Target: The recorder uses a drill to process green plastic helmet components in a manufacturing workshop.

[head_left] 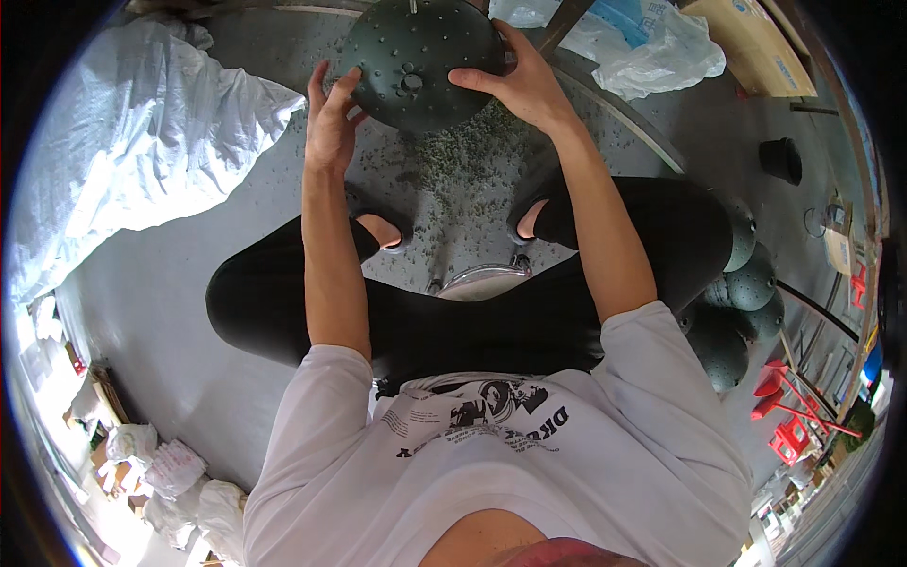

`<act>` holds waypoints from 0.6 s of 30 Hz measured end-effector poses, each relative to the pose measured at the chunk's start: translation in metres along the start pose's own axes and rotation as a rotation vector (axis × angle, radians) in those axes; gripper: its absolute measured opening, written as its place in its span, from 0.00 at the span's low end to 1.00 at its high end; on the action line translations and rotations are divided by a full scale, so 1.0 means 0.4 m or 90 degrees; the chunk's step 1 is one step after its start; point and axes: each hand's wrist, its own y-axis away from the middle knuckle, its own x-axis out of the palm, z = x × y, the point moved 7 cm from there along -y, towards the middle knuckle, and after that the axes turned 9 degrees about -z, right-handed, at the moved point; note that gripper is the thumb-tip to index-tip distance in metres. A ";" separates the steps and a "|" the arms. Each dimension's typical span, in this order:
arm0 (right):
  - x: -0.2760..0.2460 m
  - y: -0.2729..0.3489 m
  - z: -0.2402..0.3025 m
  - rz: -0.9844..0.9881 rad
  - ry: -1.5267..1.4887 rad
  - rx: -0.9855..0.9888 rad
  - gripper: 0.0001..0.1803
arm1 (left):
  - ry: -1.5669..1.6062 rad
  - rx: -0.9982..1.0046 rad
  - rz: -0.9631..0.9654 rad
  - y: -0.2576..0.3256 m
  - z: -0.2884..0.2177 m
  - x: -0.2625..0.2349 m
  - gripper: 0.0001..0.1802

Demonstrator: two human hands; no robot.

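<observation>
A dark green domed disc (416, 52) with small studs and a cluster of holes at its centre is held up in front of me over the grey floor. My left hand (331, 118) touches its lower left rim with spread fingers. My right hand (520, 85) grips its right rim, thumb lying across the face. Small grey-green crumbs (453, 161) are scattered on the floor beneath it, between my sandalled feet.
A large white sack (132, 142) lies at the left. Several more dark green domes (746, 302) are stacked at my right knee. A clear plastic bag (652, 52), a cardboard box (756, 42) and a black cup (780, 159) sit to the upper right. A metal stool rim (482, 279) shows between my legs.
</observation>
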 end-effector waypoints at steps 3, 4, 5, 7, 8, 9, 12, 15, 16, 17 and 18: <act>-0.006 -0.002 -0.014 -0.039 0.022 0.004 0.63 | 0.007 0.037 -0.005 0.006 -0.008 0.006 0.48; -0.016 -0.003 -0.023 -0.080 0.055 0.023 0.63 | 0.008 0.044 0.013 0.005 -0.009 0.011 0.51; -0.014 -0.003 -0.016 -0.077 0.042 -0.011 0.63 | 0.007 0.045 0.012 0.001 -0.007 0.011 0.51; -0.031 -0.006 -0.023 -0.122 0.035 0.013 0.61 | -0.063 0.020 -0.016 -0.007 0.007 0.004 0.55; -0.035 -0.008 -0.013 -0.119 0.021 -0.017 0.61 | -0.056 0.039 -0.001 -0.007 0.004 0.010 0.55; -0.036 -0.009 -0.023 -0.098 -0.003 0.029 0.60 | -0.066 0.038 -0.005 -0.004 0.009 0.012 0.57; -0.038 -0.012 -0.019 -0.062 -0.011 0.052 0.56 | -0.071 0.090 0.022 0.014 0.002 0.034 0.58; -0.029 -0.009 -0.005 -0.053 0.018 0.013 0.55 | -0.104 0.175 0.082 0.029 -0.028 0.064 0.59; -0.025 -0.007 -0.002 -0.058 0.028 0.001 0.55 | -0.144 0.204 0.109 0.034 -0.036 0.074 0.60; -0.019 -0.005 -0.003 -0.054 0.028 0.001 0.55 | -0.143 0.203 0.105 0.036 -0.040 0.073 0.60; -0.012 -0.003 -0.001 -0.050 0.040 -0.007 0.55 | -0.204 0.184 0.094 0.034 -0.035 0.071 0.56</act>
